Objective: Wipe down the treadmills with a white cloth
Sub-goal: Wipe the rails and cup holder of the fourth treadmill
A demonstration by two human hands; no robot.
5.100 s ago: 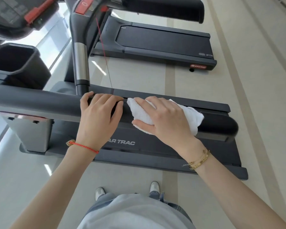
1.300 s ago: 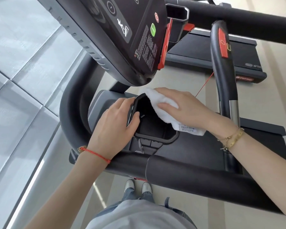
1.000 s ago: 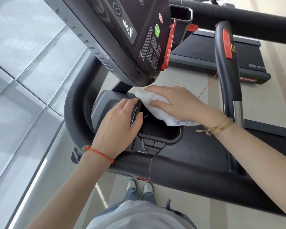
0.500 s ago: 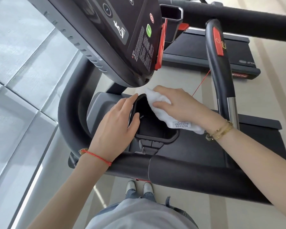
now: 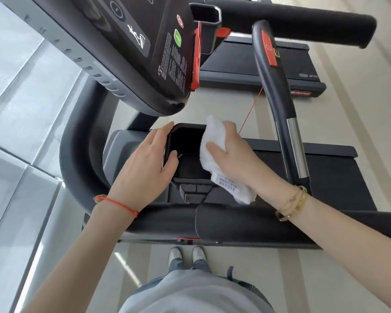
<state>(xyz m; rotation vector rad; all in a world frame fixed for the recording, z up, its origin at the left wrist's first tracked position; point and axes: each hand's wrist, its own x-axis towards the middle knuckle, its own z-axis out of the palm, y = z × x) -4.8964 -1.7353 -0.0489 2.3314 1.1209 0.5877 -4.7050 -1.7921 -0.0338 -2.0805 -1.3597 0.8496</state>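
Progress stands partway, by my judgement: I am at the cup holder (image 5: 190, 152) below the console (image 5: 131, 48) of the near treadmill (image 5: 332, 177), and much is left to wipe.

Position of the white cloth (image 5: 215, 145): bunched under my right hand (image 5: 237, 154), pressed against the right-hand rim and inner wall of the cup holder. Its lower end, with a printed label, hangs out over the ledge beside the holder. My right hand is clasped on the cloth, fingers spread across the top of it, thumb on the inner side.

My left hand (image 5: 145, 168) grips the left wall of the cup holder, thumb hooked inside the rim, fingers on the outside. It steadies the holder and carries nothing.

Outstanding, as far as can be seen: the floor and remaining walls of the holder; the console face; the upright grip (image 5: 278, 105) with its red button; the padded front bar (image 5: 246, 222) at my waist; the curved side rail (image 5: 77, 141). None shows streaks or damp marks, so I cannot tell which of these have been wiped.

A second treadmill (image 5: 257, 64) lies beyond on the floor; its deck and padded bar are in view, condition not determinable
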